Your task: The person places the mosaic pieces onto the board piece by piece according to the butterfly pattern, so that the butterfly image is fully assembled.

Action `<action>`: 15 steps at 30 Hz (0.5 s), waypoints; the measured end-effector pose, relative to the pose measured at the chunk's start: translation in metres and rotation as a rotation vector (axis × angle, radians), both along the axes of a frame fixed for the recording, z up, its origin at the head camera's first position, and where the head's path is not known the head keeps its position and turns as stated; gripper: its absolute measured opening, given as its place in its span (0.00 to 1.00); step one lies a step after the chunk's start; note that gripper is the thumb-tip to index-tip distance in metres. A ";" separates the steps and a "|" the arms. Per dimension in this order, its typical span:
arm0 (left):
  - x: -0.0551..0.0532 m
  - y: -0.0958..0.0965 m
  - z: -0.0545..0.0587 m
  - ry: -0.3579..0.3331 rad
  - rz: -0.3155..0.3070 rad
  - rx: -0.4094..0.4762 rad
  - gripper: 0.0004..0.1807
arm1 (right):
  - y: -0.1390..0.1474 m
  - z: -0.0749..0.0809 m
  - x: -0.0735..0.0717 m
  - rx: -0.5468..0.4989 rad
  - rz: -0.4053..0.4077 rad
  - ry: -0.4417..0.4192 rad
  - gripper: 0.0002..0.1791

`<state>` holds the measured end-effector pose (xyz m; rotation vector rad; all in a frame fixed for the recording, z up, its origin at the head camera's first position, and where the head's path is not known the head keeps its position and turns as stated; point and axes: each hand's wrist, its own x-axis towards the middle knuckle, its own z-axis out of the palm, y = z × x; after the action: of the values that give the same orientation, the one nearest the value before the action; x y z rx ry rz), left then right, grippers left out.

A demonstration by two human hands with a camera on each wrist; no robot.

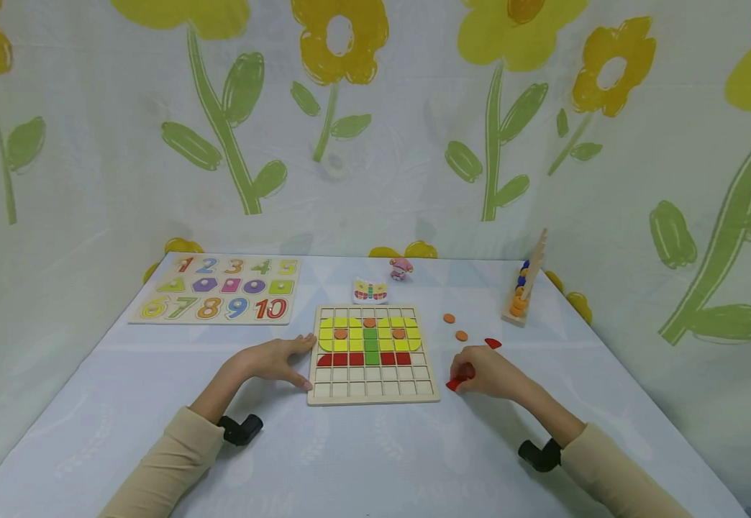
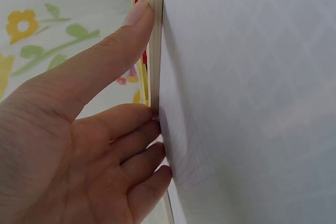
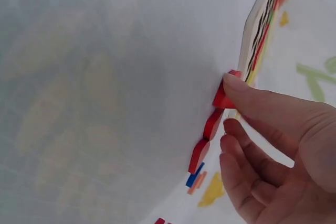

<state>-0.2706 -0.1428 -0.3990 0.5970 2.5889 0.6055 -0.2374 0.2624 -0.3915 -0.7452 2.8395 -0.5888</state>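
Note:
A wooden grid board (image 1: 375, 402) lies mid-table, its upper rows filled with yellow, green, orange and red pieces in a butterfly-like pattern. My left hand (image 1: 276, 360) touches the board's left edge, thumb at the near corner and fingers spread further up. In the left wrist view, the thumb and fingertips of that hand (image 2: 100, 124) meet the wooden side. Right of the board, my right hand (image 1: 488, 372) pinches a red piece (image 3: 223, 95) with thumb and forefinger, low over the table. More red pieces (image 3: 199, 156) lie just beyond the fingers.
Two orange discs (image 1: 462, 336) and a red piece (image 1: 493, 343) lie beyond the right hand. Behind the board are a butterfly pattern card (image 1: 370, 291) and a pink figurine (image 1: 401, 269). A number puzzle (image 1: 207, 319) lies back left; a wooden bead rack (image 1: 523, 288) stands back right.

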 end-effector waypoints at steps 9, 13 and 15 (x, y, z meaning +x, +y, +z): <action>-0.001 -0.001 -0.002 0.001 0.001 -0.001 0.54 | 0.002 -0.002 0.002 -0.136 0.015 -0.018 0.08; -0.001 0.000 -0.002 0.002 0.002 0.002 0.54 | 0.001 -0.002 -0.002 -0.224 0.058 -0.011 0.05; -0.001 0.000 -0.003 0.003 0.001 0.005 0.54 | 0.000 -0.002 -0.005 -0.259 0.079 -0.011 0.05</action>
<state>-0.2719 -0.1433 -0.4015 0.5990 2.5917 0.6112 -0.2428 0.2622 -0.3935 -0.8866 2.7391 -0.9561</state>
